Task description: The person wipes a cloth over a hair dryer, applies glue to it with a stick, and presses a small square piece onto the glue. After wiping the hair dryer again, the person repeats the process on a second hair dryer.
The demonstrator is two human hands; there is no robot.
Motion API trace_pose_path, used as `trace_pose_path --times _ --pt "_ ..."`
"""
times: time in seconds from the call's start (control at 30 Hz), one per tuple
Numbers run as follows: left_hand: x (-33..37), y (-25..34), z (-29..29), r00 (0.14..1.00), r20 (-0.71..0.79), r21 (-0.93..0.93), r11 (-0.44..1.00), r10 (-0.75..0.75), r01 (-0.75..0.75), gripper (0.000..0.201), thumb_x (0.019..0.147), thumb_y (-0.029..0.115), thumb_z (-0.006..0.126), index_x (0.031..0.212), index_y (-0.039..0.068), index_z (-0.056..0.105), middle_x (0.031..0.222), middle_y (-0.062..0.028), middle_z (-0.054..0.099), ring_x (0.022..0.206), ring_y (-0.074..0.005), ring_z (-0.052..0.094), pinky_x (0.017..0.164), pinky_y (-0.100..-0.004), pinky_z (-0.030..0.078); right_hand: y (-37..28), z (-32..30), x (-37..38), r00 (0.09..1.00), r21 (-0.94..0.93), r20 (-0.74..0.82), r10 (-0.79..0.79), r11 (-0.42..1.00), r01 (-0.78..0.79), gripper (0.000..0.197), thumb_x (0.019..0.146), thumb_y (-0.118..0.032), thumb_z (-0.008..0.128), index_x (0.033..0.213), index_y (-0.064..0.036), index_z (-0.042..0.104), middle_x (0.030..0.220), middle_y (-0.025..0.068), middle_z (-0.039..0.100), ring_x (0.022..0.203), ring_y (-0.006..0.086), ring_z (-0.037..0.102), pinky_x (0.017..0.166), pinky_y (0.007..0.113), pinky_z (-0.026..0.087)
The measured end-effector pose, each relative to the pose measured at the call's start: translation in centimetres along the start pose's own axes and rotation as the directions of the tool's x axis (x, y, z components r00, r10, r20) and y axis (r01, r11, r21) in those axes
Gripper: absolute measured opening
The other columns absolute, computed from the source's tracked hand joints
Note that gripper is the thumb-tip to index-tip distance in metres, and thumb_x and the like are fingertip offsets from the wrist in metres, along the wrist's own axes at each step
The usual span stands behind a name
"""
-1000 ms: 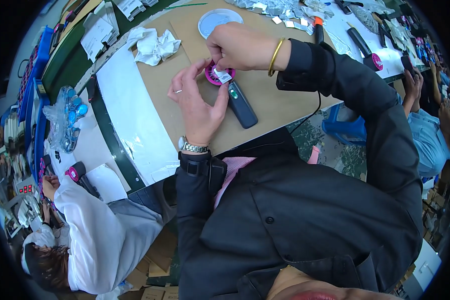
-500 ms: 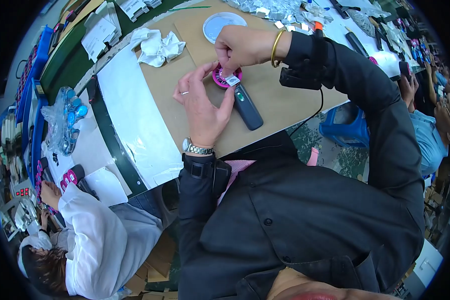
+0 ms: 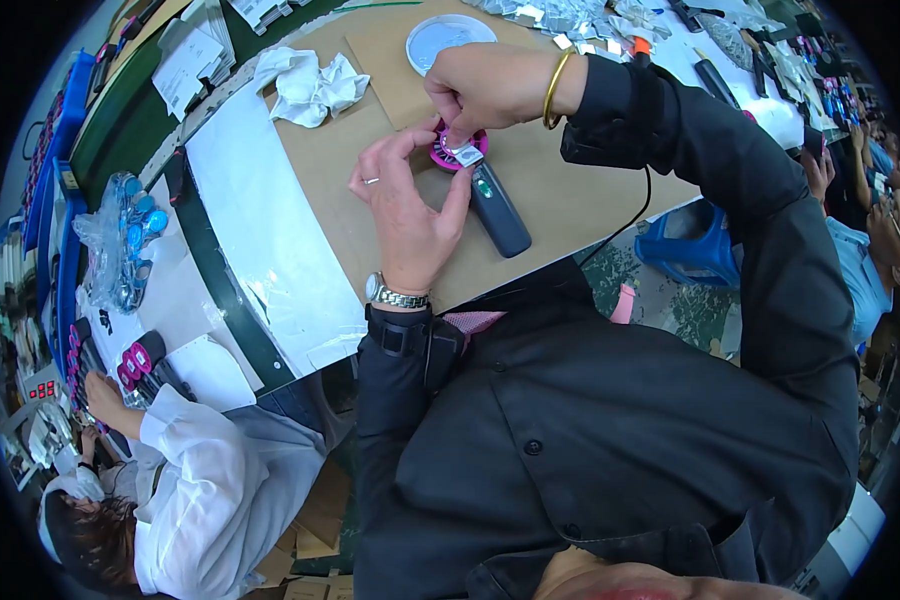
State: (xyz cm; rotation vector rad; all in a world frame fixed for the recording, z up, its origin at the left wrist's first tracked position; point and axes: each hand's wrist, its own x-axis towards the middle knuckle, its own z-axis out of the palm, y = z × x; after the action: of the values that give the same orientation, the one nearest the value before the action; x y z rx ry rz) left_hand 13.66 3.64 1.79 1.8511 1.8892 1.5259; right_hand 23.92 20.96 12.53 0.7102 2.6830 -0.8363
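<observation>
A small handheld fan (image 3: 500,213) with a dark grey handle and a round pink head (image 3: 475,143) lies on the brown board (image 3: 325,170) in front of me. My left hand (image 3: 407,215) curves round the head, fingers at its far side and thumb beside the neck, gripping it. From above, my right hand (image 3: 490,85) reaches in with its fingertips pinched together on the head. What lies in that pinch is hidden by the fingers. A small pale label-like piece (image 3: 467,156) shows at the head's edge by the handle.
Crumpled white paper (image 3: 315,88) and a round white lid (image 3: 445,40) lie beyond my hands. At the left, a co-worker in a white top (image 3: 210,470) sits near several pink-ringed fans (image 3: 142,360). A blue stool (image 3: 690,245) stands right of the table.
My hands stay at the fan's head, and the picture shifts slightly. The co-worker's arm at the left has moved down, showing more of the pink-ringed fans.
</observation>
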Motion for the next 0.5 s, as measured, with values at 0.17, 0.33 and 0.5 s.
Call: trace_pose_path --times 0.17,0.33,0.5 --pt "0.0 -0.3 0.3 1.000 -0.016 -0.014 1.000 -0.006 0.006 0.056 0.081 0.019 0.087 0.129 0.008 0.058 0.131 -0.0044 0.070 0.125 -0.0298 0.055 0.111 -0.0479 0.028 -0.5 0.2 -0.8 0.997 -0.044 -0.079 0.020 0.999 -0.023 0.029 0.084 -0.020 0.091 0.080 -0.0036 0.068 0.073 0.0097 0.070 0.069 0.0227 0.067 0.063 0.037 0.052" --pt "-0.2 -0.2 0.2 1.000 -0.029 0.006 1.000 0.004 -0.004 0.053 0.082 0.020 0.087 0.126 0.009 0.059 0.130 -0.0041 0.070 0.125 -0.0293 0.055 0.110 -0.0479 0.028 1.3 1.1 0.4 0.999 0.092 -0.036 0.025 0.996 -0.022 0.028 0.084 -0.020 0.091 0.079 -0.0036 0.069 0.074 0.0080 0.072 0.070 0.0192 0.066 0.064 0.035 0.052" --pt "-0.4 0.5 0.0 0.999 -0.030 0.038 0.999 0.013 -0.012 0.052 0.082 0.022 0.087 0.124 0.009 0.059 0.129 -0.0040 0.070 0.123 -0.0290 0.056 0.110 -0.0479 0.029 1.3 1.1 0.5 1.000 0.115 0.001 0.002 0.993 -0.002 0.027 0.084 -0.019 0.091 0.078 -0.0032 0.069 0.076 0.0070 0.072 0.072 0.0165 0.066 0.065 0.034 0.052"
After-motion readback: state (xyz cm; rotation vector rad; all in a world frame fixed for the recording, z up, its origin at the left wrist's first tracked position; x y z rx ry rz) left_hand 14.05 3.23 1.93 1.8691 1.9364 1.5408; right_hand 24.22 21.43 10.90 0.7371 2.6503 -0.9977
